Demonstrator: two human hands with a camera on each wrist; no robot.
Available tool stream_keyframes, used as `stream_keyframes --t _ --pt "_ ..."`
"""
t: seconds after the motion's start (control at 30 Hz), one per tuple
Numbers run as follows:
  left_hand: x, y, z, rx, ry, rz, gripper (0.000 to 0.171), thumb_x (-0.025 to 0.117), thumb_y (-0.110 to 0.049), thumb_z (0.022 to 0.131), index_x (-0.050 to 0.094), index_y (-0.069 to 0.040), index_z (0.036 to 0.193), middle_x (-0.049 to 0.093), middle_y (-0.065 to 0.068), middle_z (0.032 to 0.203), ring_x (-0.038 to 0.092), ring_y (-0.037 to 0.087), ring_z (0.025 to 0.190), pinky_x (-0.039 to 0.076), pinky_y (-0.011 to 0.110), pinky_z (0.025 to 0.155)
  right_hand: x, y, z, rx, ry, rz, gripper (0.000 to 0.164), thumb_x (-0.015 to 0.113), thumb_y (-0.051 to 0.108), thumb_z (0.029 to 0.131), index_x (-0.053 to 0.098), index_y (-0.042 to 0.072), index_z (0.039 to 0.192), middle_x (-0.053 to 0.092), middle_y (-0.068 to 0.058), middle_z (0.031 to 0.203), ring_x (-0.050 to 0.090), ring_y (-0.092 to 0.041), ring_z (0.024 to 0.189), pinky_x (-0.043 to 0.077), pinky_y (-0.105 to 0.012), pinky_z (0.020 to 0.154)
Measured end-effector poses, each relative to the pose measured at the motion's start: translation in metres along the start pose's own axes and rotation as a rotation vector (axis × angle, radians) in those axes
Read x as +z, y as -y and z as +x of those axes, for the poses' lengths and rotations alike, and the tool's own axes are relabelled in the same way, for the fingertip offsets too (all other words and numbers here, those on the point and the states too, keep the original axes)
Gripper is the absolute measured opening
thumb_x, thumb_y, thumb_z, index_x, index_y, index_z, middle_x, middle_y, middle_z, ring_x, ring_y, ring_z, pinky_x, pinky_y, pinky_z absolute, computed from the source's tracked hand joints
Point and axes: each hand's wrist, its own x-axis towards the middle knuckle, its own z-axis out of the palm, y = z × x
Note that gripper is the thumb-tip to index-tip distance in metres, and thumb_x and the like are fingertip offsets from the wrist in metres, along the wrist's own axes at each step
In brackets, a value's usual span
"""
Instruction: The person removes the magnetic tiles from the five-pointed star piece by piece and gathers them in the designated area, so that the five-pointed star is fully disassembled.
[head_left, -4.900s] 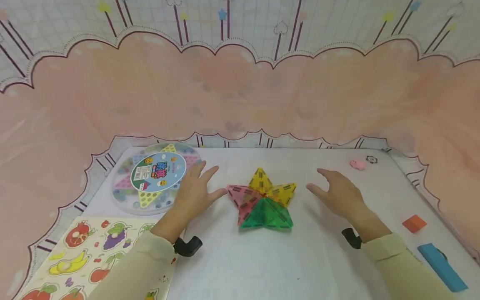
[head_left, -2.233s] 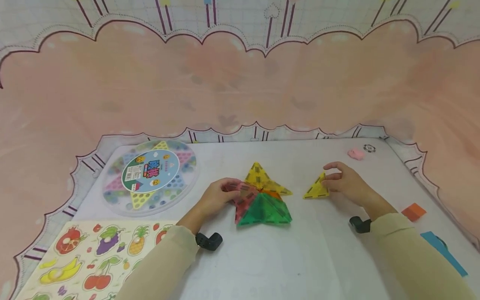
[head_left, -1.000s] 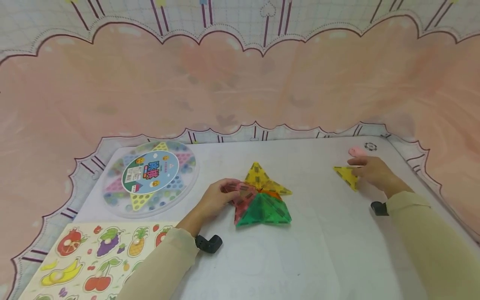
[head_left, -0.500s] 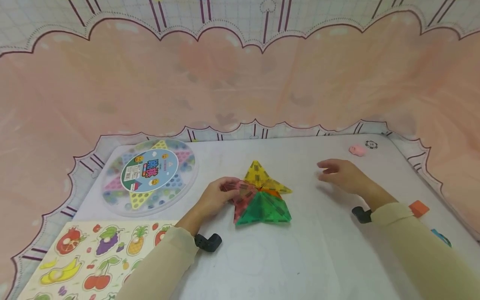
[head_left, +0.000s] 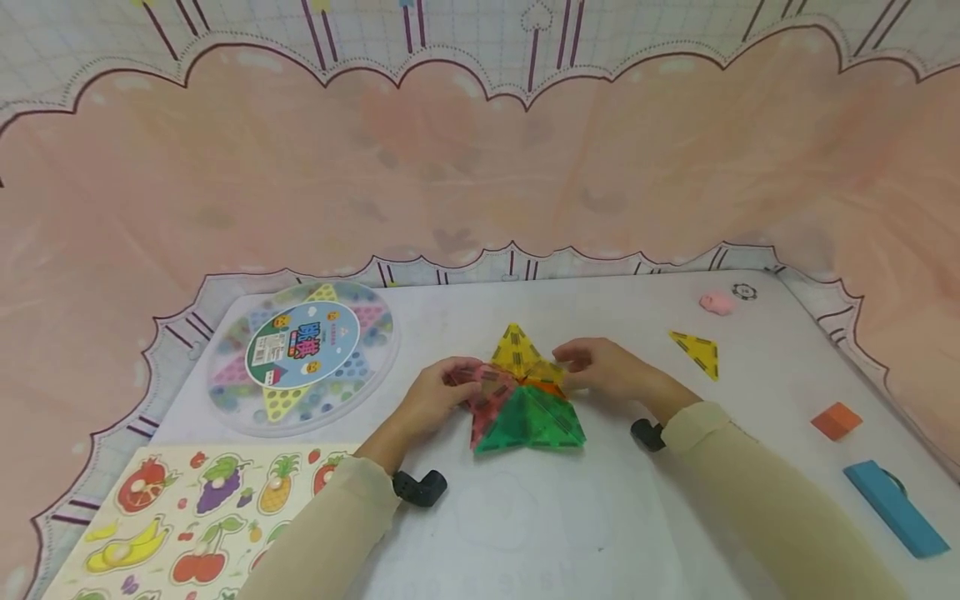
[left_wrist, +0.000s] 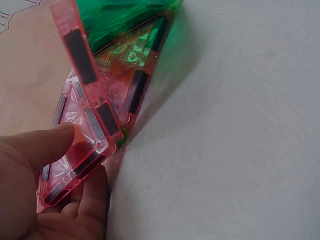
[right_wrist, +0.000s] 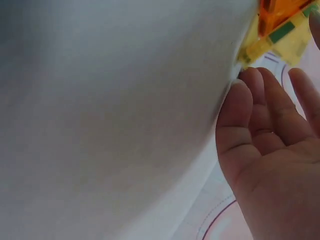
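A star of see-through magnetic tiles stands mid-table, with red tiles (head_left: 491, 398), green tiles (head_left: 528, 421) and a yellow upper point (head_left: 513, 353). My left hand (head_left: 435, 392) pinches the red point; in the left wrist view the thumb (left_wrist: 45, 145) lies on the red triangle tile (left_wrist: 75, 142), fingers beneath. At the star's right side, my right hand (head_left: 611, 371) has its relaxed fingers around the tip of a yellow tile (head_left: 543, 372). In the right wrist view the fingers (right_wrist: 235, 107) lie just below that tile's edge; contact is unclear. Some orange shows inside the star.
A loose yellow triangle tile (head_left: 697, 352) lies at right, near a pink figure (head_left: 717, 303). Farther right are an orange block (head_left: 836, 421) and a blue block (head_left: 896, 510). A round board game (head_left: 300, 358) and a fruit puzzle board (head_left: 187, 517) lie at left.
My right hand took a yellow tile off the star's right side, set it down at right, and came back to the star. My left hand went from hovering to pinching the red point.
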Motion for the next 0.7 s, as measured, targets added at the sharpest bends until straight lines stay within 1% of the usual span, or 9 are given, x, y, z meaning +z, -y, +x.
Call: stream_keyframes --t 0.1,0.17,0.2,0.33,0.4,0.5,0.57,0.7 --pt "0.000 -0.002 -0.001 0.006 -0.003 0.005 0.031 0.066 -0.015 0.081 0.060 -0.016 0.111 0.062 0.000 0.094 0.055 0.016 0.084 0.047 0.028 0.071 0.003 0.003 0.005 -0.008 0.021 -0.015 0.051 0.069 0.033 0.077 0.053 0.016 0.123 0.052 0.001 0.122 0.047 -0.021 0.107 0.036 -0.042 0.093" --pt "0.000 -0.010 -0.006 0.011 0.000 0.003 0.031 0.065 -0.013 0.081 0.060 -0.013 0.112 0.062 0.001 0.095 0.055 0.017 0.084 0.047 0.029 0.072 0.005 0.004 0.008 -0.001 0.027 -0.025 0.051 0.069 0.034 0.076 0.053 0.018 0.122 0.052 0.002 0.121 0.046 -0.021 0.106 0.037 -0.041 0.092" --pt "0.000 -0.010 -0.006 0.013 -0.001 0.003 0.031 0.065 -0.013 0.081 0.060 -0.013 0.112 0.062 0.001 0.094 0.055 0.017 0.084 0.046 0.029 0.072 0.005 0.004 0.010 0.003 0.029 -0.028 0.051 0.070 0.035 0.076 0.053 0.019 0.122 0.052 0.002 0.121 0.047 -0.020 0.105 0.037 -0.040 0.091" --pt "0.000 -0.010 -0.005 0.008 -0.001 0.009 0.031 0.065 -0.013 0.081 0.060 -0.013 0.112 0.062 0.001 0.095 0.055 0.018 0.085 0.046 0.030 0.073 0.005 0.005 0.013 0.015 0.035 -0.037 0.049 0.070 0.033 0.076 0.054 0.021 0.121 0.052 0.003 0.120 0.046 -0.020 0.101 0.040 -0.038 0.087" --pt "0.000 -0.002 0.000 0.001 -0.003 0.015 0.030 0.066 -0.016 0.081 0.060 -0.017 0.110 0.062 -0.001 0.094 0.055 0.017 0.085 0.046 0.029 0.073 0.005 0.005 0.013 0.019 0.040 -0.026 0.048 0.070 0.032 0.076 0.054 0.021 0.120 0.051 0.002 0.119 0.046 -0.020 0.100 0.041 -0.036 0.086" --pt "0.000 -0.001 0.000 -0.005 0.000 0.021 0.030 0.066 -0.016 0.081 0.060 -0.018 0.111 0.061 -0.001 0.094 0.054 0.017 0.085 0.046 0.030 0.073 0.005 0.007 0.012 0.027 0.050 0.002 0.047 0.070 0.030 0.076 0.053 0.020 0.119 0.050 0.002 0.119 0.046 -0.021 0.098 0.041 -0.035 0.084" --pt "0.000 -0.001 0.000 -0.009 0.003 0.022 0.030 0.066 -0.016 0.081 0.060 -0.018 0.111 0.061 -0.001 0.094 0.054 0.017 0.084 0.046 0.030 0.073 0.005 0.007 0.013 0.032 0.058 0.019 0.048 0.071 0.029 0.076 0.052 0.020 0.119 0.049 0.001 0.118 0.046 -0.021 0.097 0.042 -0.035 0.083" --pt "0.000 -0.001 0.000 0.000 0.001 0.030 0.030 0.066 -0.016 0.081 0.060 -0.018 0.111 0.062 -0.001 0.094 0.055 0.016 0.085 0.046 0.030 0.074 0.005 0.008 0.015 0.034 0.073 0.011 0.054 0.072 0.030 0.074 0.050 0.021 0.123 0.048 0.002 0.122 0.045 -0.021 0.100 0.041 -0.036 0.085"
